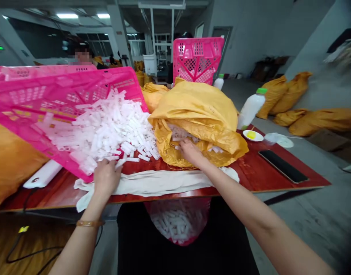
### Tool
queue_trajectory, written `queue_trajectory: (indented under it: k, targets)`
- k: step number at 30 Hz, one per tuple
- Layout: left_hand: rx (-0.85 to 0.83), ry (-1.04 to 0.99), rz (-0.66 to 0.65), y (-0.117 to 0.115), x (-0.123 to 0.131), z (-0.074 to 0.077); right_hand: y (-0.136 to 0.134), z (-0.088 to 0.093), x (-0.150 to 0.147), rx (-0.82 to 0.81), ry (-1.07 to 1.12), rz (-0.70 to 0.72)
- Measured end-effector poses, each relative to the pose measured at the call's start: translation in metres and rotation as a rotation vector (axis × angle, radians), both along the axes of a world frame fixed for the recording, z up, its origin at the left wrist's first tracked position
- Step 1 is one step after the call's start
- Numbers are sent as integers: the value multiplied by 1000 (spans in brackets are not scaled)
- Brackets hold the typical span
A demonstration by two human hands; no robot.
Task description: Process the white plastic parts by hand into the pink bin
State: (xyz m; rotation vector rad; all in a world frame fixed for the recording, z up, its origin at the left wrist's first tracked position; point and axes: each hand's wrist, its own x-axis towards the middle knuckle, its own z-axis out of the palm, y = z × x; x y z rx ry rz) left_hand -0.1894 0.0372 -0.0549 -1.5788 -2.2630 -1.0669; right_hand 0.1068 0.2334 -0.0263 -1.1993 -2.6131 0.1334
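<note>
My left hand (107, 176) is at the front edge of a heap of small white plastic tubes (115, 122), its fingers closed. A single white tube (121, 161) sticks out between its thumb and forefinger. My right hand (190, 152) reaches into the mouth of a yellow woven sack (198, 103), where more white tubes lie. Its fingers are bent together, with the end of a white tube (177, 147) at their tips. The heap spills from a tilted pink plastic crate (106, 82) onto the red table (244, 172). A white cloth (160, 182) lies along the front edge.
A black phone (282, 166), a small dish with something yellow (252, 135) and a white bottle with a green cap (252, 108) stand to the right. Between my knees hangs a bag of white tubes (178, 225). Another person (82, 55) is behind the crate.
</note>
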Motion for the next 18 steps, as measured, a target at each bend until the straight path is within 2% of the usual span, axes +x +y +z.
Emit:
queue_trajectory:
  k: [2,4,7,9,11,13,15,16,18]
  targets:
    - [-24,-27,-37,-7,11,4,8,-4,-13,-18,-29,9]
    - [-46,-117,-94,-17,26,8,6,-4,-12,-24,-39,19]
    - [-67,-366,-201,-34,55,17,-8,3,12,-9,5,-23]
    - [-112,-504,-258,-41,76,23,-27,8,37,-56,201,-52]
    - [-139,-555,-306,-45,96,30,-54,9,63,-260,486,-6]
    - [-113,-541,-356,-46,116,34,-86,4,83,-610,693,103]
    - [-66,-519,-361,-46,135,35,-117,-6,92,-937,780,181]
    - [-44,-517,-342,-47,144,35,-130,-11,94,-1051,804,198]
    - [1,-511,-289,-50,162,35,-148,-19,94,-1168,849,202]
